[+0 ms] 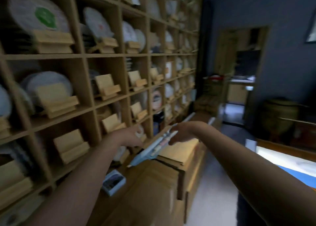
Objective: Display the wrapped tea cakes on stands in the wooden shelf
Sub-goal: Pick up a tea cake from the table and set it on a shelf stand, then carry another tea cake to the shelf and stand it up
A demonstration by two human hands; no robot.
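Note:
The wooden shelf (85, 55) fills the left, all of it blurred. Upper compartments hold round white wrapped tea cakes on stands, one with a green label (45, 17). Lower compartments hold bare wooden stands (106, 87), (70, 146). A stack of flat pale-blue and white pieces (153, 148) leans on the counter edge below the shelf. My right hand (179, 133) grips its upper end, fingers above and thumb below. My left hand (133, 137) reaches to the shelf front just left of the stack, beside a small white object (139, 131); blur hides its fingers.
A wooden cabinet (171, 177) runs along under the shelf, with a small printed box (113, 183) on its top. To the right are pale floor, a dark blue wall, a doorway (239, 82), a large woven jar (280, 116) and a bright table edge (282, 159).

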